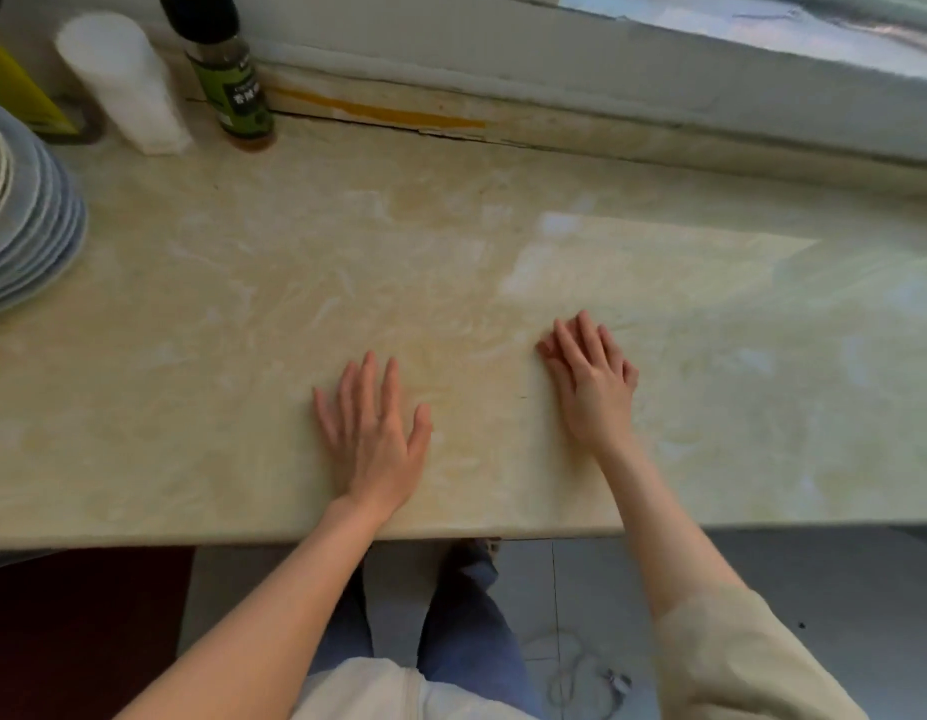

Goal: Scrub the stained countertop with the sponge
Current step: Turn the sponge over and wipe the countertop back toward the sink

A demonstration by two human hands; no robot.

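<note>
A beige marbled countertop [253,283] fills the view, with faint yellowish smears across its middle. My left hand [370,433] lies flat on it near the front edge, palm down, fingers spread, holding nothing. My right hand [591,379] rests palm down a little further back and to the right, fingers loosely together, also holding nothing. No sponge is in view.
A stack of pale blue plates [32,226] sits at the left edge. Behind it stand a white container [126,83], a green-labelled bottle [235,80] and a yellow object [14,90]. A window ledge [554,80] runs along the back. Floor tiles [840,589] lie below the counter's front edge.
</note>
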